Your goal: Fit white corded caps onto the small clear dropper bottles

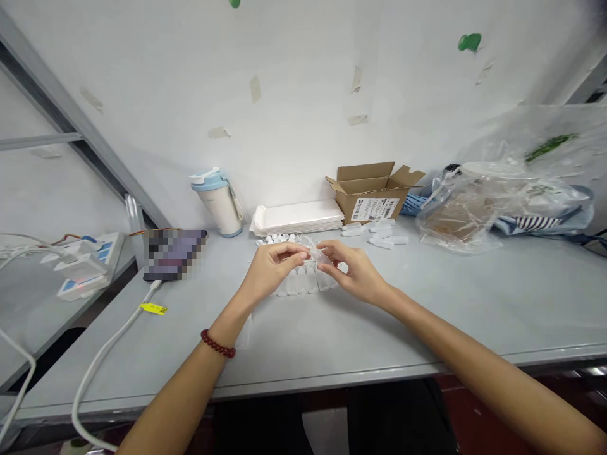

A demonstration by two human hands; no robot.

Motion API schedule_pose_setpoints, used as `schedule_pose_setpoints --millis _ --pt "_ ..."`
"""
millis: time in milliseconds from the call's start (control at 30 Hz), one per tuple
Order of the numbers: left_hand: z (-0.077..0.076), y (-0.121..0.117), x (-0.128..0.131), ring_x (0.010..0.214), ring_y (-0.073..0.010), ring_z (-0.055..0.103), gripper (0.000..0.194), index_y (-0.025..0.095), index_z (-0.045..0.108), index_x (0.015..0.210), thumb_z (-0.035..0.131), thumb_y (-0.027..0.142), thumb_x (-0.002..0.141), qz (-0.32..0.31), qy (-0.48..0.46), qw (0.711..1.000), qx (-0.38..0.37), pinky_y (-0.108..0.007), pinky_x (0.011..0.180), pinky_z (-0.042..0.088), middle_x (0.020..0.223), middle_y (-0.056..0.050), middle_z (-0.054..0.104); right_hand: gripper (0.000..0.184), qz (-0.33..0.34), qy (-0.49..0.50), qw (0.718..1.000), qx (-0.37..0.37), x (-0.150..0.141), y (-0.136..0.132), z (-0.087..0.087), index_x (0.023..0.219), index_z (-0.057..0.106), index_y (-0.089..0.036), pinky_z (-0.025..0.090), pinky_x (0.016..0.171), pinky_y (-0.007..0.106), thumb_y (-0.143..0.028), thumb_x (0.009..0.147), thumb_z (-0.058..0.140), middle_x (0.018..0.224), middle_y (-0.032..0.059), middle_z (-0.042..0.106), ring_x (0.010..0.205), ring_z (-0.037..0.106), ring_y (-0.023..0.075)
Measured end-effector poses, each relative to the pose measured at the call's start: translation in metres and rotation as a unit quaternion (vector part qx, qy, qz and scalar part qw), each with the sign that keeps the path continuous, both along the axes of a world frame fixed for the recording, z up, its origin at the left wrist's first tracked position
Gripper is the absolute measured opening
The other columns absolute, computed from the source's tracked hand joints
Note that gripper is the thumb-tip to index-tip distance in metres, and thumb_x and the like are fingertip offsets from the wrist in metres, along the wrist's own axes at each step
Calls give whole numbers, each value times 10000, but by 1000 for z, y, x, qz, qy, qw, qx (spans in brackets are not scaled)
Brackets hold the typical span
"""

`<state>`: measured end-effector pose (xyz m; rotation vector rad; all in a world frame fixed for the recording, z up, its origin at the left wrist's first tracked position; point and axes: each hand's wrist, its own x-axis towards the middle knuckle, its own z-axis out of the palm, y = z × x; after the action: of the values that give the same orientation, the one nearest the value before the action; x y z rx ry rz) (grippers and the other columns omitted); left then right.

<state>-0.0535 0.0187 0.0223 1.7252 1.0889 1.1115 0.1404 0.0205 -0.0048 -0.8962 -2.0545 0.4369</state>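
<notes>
Both my hands meet over the middle of the grey table (427, 316). My left hand (272, 268), with a dark red bead bracelet (217, 344) on its wrist, pinches one end of a small clear plastic bottle (318, 254). My right hand (353, 272) pinches the other end of that bottle. Under the hands lies a row of several small clear bottles (303, 281). Several small white caps (279, 239) lie just behind them.
A blue-lidded tumbler (218, 202), a stack of white bags (298, 217), an open cardboard box (372, 189) and loose bottles (384, 235) stand at the back. Clear plastic bags (478, 202) fill the right. A phone (173, 254), white cable (109, 354) and power strip (85, 265) are left.
</notes>
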Motion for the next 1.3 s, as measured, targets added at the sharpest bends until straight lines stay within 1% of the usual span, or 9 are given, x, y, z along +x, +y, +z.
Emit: schedule_pose_setpoints --millis 200,333,433,533,667,833,933,1100,1300 --pt "-2 1 0 763 -171 647 215 153 692 846 661 341 748 -12 -5 1000 -24 -290 703 536 825 -55 704 243 4 -23 997 74 0 1 -7 1108 526 -201 495 639 282 -234 867 530 910 70 670 771 626 175" --pt "-1 0 0 693 -141 616 191 161 695 818 657 334 749 -16 18 1000 -15 -275 686 521 812 -42 696 256 -4 -43 996 82 -1 0 -10 1130 505 -215 507 622 295 -259 877 518 956 87 665 766 634 183" --pt "0 0 0 740 -150 617 206 168 693 818 654 359 751 -29 37 999 -6 -269 699 512 849 -45 695 290 0 -41 996 81 -2 -1 -10 1148 482 -215 518 627 292 -259 867 534 990 98 660 833 642 198" --pt "0 1 0 785 -167 618 235 172 686 791 641 400 757 -40 45 998 5 -266 685 512 851 -49 690 336 1 -46 995 86 -3 -2 -11 1178 458 -224 519 625 298 -268 858 550 1000 93 663 773 650 190" --pt "2 0 0 774 -171 621 233 177 688 787 624 401 769 -58 51 997 2 -284 705 521 832 -44 691 369 2 -64 996 65 -5 -4 -14 1206 438 -243 517 604 302 -280 858 553 976 73 677 654 648 170" --pt "4 -1 -3 901 -201 629 203 167 701 805 646 357 761 -88 31 995 -19 -305 799 512 914 -57 698 344 1 -26 999 47 -8 -6 -14 1177 457 -236 538 648 303 -304 856 562 979 82 671 832 666 203" --pt "2 0 -4 968 -217 623 198 173 707 865 669 327 747 -87 10 996 -20 -323 845 503 974 -65 697 316 12 5 1000 6 -8 -8 -8 1173 461 -231 551 637 296 -292 870 528 948 74 665 789 660 175" --pt "1 2 -5 976 -227 629 229 181 705 899 708 310 710 -70 -23 997 -34 -355 851 510 982 -69 705 326 37 45 996 -68 -8 -12 1 1182 456 -224 567 615 289 -266 863 512 968 74 648 807 643 161" --pt "3 2 -6 998 -232 621 211 184 712 893 693 312 727 -84 -22 995 -55 -367 904 472 995 -66 706 340 52 64 994 -78 -8 -12 -1 1197 467 -235 580 618 304 -261 861 515 984 72 633 797 628 157"
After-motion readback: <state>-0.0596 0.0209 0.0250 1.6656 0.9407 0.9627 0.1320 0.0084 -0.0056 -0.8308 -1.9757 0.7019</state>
